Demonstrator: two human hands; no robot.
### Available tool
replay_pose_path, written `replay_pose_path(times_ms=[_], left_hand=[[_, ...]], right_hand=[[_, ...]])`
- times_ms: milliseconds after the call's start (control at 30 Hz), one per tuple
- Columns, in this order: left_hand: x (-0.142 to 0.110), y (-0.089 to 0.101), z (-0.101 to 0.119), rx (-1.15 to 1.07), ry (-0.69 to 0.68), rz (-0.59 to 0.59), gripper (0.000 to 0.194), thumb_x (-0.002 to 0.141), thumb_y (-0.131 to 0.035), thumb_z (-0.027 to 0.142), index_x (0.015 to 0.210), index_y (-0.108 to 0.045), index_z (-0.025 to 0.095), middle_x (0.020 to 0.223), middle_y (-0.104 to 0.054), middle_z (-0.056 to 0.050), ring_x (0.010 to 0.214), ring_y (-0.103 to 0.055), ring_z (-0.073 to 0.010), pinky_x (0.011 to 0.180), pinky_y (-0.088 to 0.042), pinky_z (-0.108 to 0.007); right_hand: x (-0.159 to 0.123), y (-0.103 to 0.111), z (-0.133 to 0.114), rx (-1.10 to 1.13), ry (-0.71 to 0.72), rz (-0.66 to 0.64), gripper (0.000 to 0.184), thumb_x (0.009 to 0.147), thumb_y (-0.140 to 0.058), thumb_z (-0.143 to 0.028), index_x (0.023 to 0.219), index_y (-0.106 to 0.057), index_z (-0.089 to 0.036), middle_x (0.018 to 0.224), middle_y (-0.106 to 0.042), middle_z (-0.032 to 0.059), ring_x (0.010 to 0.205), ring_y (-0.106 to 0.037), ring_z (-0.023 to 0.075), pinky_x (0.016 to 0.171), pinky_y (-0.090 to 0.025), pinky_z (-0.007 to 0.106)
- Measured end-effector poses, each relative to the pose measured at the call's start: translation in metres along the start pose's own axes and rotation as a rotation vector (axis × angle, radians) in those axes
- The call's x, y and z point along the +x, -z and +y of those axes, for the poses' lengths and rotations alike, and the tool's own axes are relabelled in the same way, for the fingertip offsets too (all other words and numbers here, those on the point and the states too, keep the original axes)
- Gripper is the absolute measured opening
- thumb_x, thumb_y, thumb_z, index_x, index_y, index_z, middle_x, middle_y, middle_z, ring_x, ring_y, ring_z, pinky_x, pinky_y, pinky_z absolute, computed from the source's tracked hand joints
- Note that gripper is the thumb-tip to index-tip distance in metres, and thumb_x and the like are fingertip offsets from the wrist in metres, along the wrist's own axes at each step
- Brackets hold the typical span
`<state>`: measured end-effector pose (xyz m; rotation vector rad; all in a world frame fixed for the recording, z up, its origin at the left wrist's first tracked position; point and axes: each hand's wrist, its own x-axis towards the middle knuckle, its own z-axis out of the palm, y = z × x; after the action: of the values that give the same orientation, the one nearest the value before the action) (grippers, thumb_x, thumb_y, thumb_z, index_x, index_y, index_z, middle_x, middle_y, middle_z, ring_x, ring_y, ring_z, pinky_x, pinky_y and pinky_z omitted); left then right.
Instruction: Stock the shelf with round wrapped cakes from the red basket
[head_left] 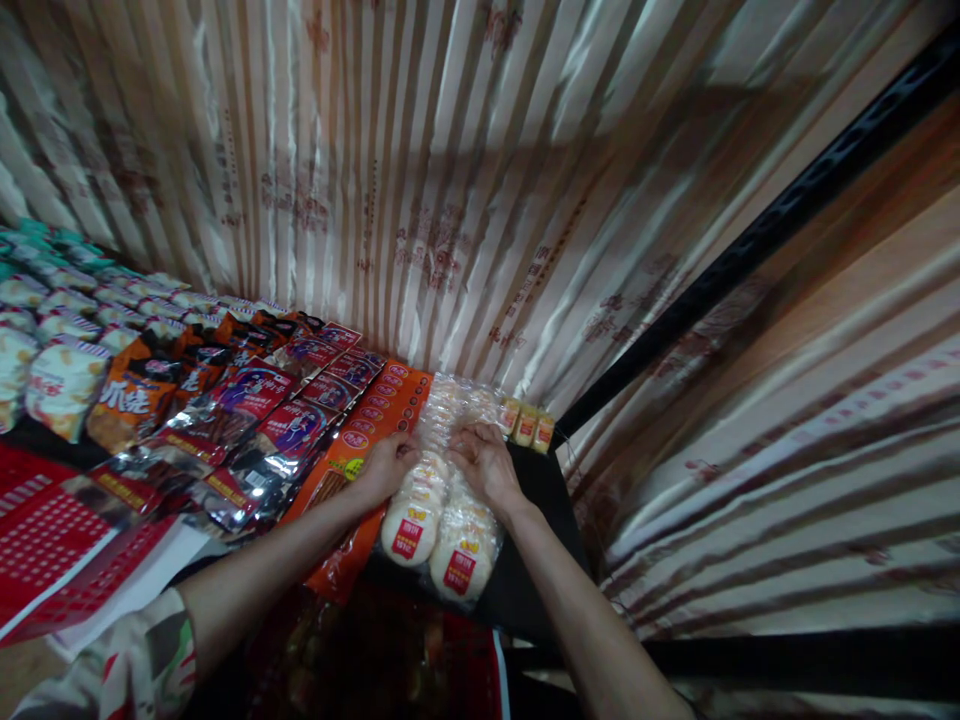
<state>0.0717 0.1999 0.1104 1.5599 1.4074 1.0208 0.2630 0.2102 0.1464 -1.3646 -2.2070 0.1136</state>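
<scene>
Two side-by-side rows of round white rice crackers in clear wrappers lie overlapping on a black shelf; the front rice cracker packets carry red labels, one in the left row [409, 537] and one in the right row [459, 570]. My left hand [388, 466] rests at the left edge of the rows with fingers bent together on the wrapping. Over the right row, my right hand [486, 462] has its fingers curled down onto the packets. The fingertips of both hands are partly hidden. A long orange packet [382, 400] lies directly left of the crackers.
Small yellow packets [527, 426] stand at the back right of the black shelf [536, 530]. Dark shiny snack packs [292, 440], orange bags [135, 395] and white bags [67, 380] line the left. A striped curtain hangs behind. A black post [720, 270] slants across the right. Red baskets [45, 530] sit below.
</scene>
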Motion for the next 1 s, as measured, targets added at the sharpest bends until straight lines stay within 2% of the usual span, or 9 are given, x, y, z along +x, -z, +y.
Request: replay_pose_path(times_ms=[100,267,400,567,700,867,1000], left_hand=[[0.001,-0.006,-0.005,-0.045,-0.02,0.037,0.011,0.076,-0.052,0.023,0.075,-0.061,0.016,0.072,-0.063,0.001,0.069,-0.056,-0.0117,0.064,-0.043,-0.02],[0.0,-0.011,-0.009,-0.061,-0.013,0.046,0.011,0.076,-0.053,0.023,0.078,-0.061,0.016,0.075,-0.064,0.0,0.07,-0.057,-0.0123,0.066,-0.044,-0.021],[-0.004,-0.008,-0.005,-0.073,-0.01,0.056,0.013,0.077,-0.053,0.024,0.086,-0.059,0.016,0.079,-0.064,-0.002,0.072,-0.058,-0.0127,0.068,-0.044,-0.022],[-0.019,0.003,0.003,0.145,-0.018,0.114,0.018,0.081,-0.05,0.028,0.093,-0.053,0.016,0.087,-0.062,-0.004,0.073,-0.056,-0.0132,0.068,-0.042,-0.024],[-0.03,0.011,0.008,0.273,-0.038,0.025,0.017,0.083,-0.048,0.032,0.089,-0.055,0.018,0.085,-0.06,-0.003,0.073,-0.055,-0.0135,0.066,-0.039,-0.023],[-0.036,0.018,0.01,0.289,-0.071,-0.031,0.021,0.082,-0.048,0.037,0.084,-0.058,0.019,0.085,-0.06,-0.003,0.075,-0.055,-0.0143,0.066,-0.038,-0.023],[-0.035,0.019,0.005,0.264,-0.088,-0.078,0.014,0.078,-0.05,0.027,0.083,-0.06,0.018,0.08,-0.059,-0.001,0.072,-0.054,-0.0131,0.064,-0.038,-0.022]], right_hand=[[-0.003,0.003,-0.001,0.03,0.029,0.039,0.014,0.08,-0.058,-0.034,0.081,-0.067,-0.024,0.092,-0.061,0.0044,0.093,-0.048,0.02,0.084,-0.042,0.035],[-0.006,0.006,-0.005,0.046,0.048,-0.062,0.007,0.076,-0.062,-0.028,0.074,-0.067,-0.024,0.092,-0.061,0.0034,0.093,-0.05,0.0199,0.084,-0.042,0.035],[-0.006,0.003,-0.009,0.059,0.018,-0.066,0.007,0.075,-0.06,-0.021,0.069,-0.063,-0.022,0.09,-0.061,0.004,0.092,-0.05,0.0199,0.083,-0.042,0.035],[-0.007,0.0,-0.011,0.065,0.006,-0.054,0.011,0.077,-0.057,-0.02,0.067,-0.06,-0.021,0.086,-0.061,0.0046,0.091,-0.05,0.0201,0.085,-0.041,0.035],[-0.007,-0.001,-0.01,0.07,-0.011,-0.059,0.01,0.076,-0.057,-0.021,0.066,-0.059,-0.021,0.087,-0.061,0.0045,0.09,-0.05,0.0201,0.083,-0.042,0.034],[-0.007,-0.002,-0.009,0.063,-0.001,-0.056,0.009,0.075,-0.057,-0.02,0.067,-0.06,-0.021,0.087,-0.061,0.0044,0.091,-0.05,0.02,0.083,-0.041,0.034],[-0.007,-0.004,-0.007,0.07,-0.006,-0.062,0.008,0.075,-0.057,-0.02,0.068,-0.061,-0.021,0.086,-0.062,0.0045,0.091,-0.05,0.02,0.083,-0.041,0.034]])
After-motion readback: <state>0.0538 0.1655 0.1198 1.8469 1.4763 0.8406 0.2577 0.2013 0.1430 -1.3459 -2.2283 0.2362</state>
